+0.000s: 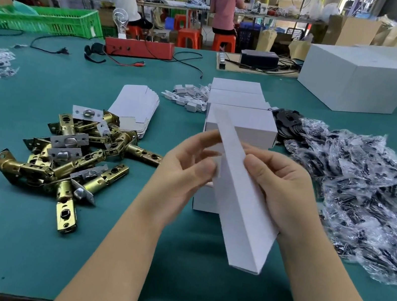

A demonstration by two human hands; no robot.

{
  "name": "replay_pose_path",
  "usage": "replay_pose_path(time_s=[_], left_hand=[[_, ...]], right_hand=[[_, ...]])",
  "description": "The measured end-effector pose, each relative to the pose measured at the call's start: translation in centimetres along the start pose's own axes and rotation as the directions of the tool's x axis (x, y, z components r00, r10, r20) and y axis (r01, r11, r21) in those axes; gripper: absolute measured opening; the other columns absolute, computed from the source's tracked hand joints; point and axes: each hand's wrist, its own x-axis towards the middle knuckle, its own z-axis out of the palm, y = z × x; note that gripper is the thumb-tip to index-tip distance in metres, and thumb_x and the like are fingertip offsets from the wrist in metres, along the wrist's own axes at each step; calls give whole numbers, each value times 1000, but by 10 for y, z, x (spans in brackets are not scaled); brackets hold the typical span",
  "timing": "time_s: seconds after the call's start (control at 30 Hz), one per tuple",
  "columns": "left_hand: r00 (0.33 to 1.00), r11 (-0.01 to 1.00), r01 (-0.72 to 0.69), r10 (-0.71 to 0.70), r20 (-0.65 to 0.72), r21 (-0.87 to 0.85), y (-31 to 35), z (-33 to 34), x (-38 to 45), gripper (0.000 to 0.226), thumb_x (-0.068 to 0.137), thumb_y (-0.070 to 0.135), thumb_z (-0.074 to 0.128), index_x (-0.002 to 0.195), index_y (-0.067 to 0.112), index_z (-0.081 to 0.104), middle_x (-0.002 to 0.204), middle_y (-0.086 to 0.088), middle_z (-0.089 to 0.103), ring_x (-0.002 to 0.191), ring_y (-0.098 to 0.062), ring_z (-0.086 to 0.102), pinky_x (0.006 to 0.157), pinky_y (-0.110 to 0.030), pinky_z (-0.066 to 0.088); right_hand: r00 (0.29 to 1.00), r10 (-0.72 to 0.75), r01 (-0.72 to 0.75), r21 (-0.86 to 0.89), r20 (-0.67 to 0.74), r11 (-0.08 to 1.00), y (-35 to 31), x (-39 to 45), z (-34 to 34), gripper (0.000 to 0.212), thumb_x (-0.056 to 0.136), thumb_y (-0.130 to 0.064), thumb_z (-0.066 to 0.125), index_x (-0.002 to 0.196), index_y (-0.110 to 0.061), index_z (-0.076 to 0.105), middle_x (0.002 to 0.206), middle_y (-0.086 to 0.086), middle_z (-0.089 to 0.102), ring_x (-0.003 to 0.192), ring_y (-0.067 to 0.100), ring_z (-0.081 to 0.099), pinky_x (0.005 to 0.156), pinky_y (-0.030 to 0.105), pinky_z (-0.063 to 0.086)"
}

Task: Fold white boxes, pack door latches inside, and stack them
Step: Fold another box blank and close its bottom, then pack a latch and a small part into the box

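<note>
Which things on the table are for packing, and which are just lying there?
For the job: white box held by both hands; flat box blanks; door latches; stacked boxes.
Lying about: red device; green crate; black cables.

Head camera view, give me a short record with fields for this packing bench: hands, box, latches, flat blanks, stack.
hands: left hand and right hand both hold the white box
box: long, partly folded, above the table
latches: brass pile, left
flat blanks: fanned pile behind the latches
stack: folded white boxes behind the hands
</note>
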Motion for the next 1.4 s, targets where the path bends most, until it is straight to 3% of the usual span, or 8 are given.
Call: replay_pose_path(time_s=[0.13,0.27,0.37,0.6,0.73,0.83,1.2,1.4], left_hand=[[999,964,-39,32,33,262,-5,10,-2,59,56,28,81,112,35,65,112,8,68,102,-14,63,83,-26,50],[997,979,-71,77,-26,193,-3,11,-4,54,63,23,73,116,26,61,109,1,71,98,-18,67,79,-27,53],[996,970,-45,64,-68,240,0,11,-6,63,62,27,71,123,25,55,107,0,72,97,-17,67,75,-30,55],[968,770,-235,239,72,593,-6,18,-14,75,57,31,75,125,37,45,110,15,67,110,-12,64,75,-27,53],[973,812,-188,230,-6,553,-7,24,-15,70,55,32,78,116,44,44,107,7,70,94,-18,67,69,-34,53],[944,838,-216,310,-112,501,-7,27,-15,61,58,30,74,109,36,42,100,2,71,90,-16,65,60,-22,46],[621,865,-388,500,-604,317,-2,22,-5,43,65,34,69,99,20,46,94,0,51,83,-7,54,74,-15,45],[607,812,-360,577,-546,459,-7,23,-4,38,70,37,65,97,20,45,93,2,48,86,-5,53,67,-8,43]], right_hand=[[999,-28,32,-140,30,990,4,3,-5,12,80,-2,68,88,-5,76,107,6,70,95,19,67,82,35,53],[988,-154,152,-377,25,914,6,1,-2,12,84,-23,67,92,-20,76,107,1,63,105,13,60,91,37,49],[903,-424,407,-464,72,787,5,-5,5,18,87,-36,53,102,-31,62,103,-4,59,93,8,59,79,24,47],[645,-669,755,-446,369,481,4,-10,1,49,80,-34,56,122,-9,51,134,10,50,129,31,43,106,48,33],[648,-753,729,-375,110,572,6,-8,-5,15,84,-20,45,94,-13,54,105,9,62,106,37,56,91,51,42],[653,-757,701,-368,-14,611,6,-7,-9,21,89,-16,40,83,-14,60,94,7,65,93,33,61,82,45,46],[839,-379,528,-422,389,737,8,-24,19,76,81,-56,61,135,-5,46,130,5,59,116,19,59,90,40,51],[897,-256,399,-413,360,819,14,-25,29,86,69,-27,80,137,-35,29,132,-23,53,121,-1,52,100,24,45]])
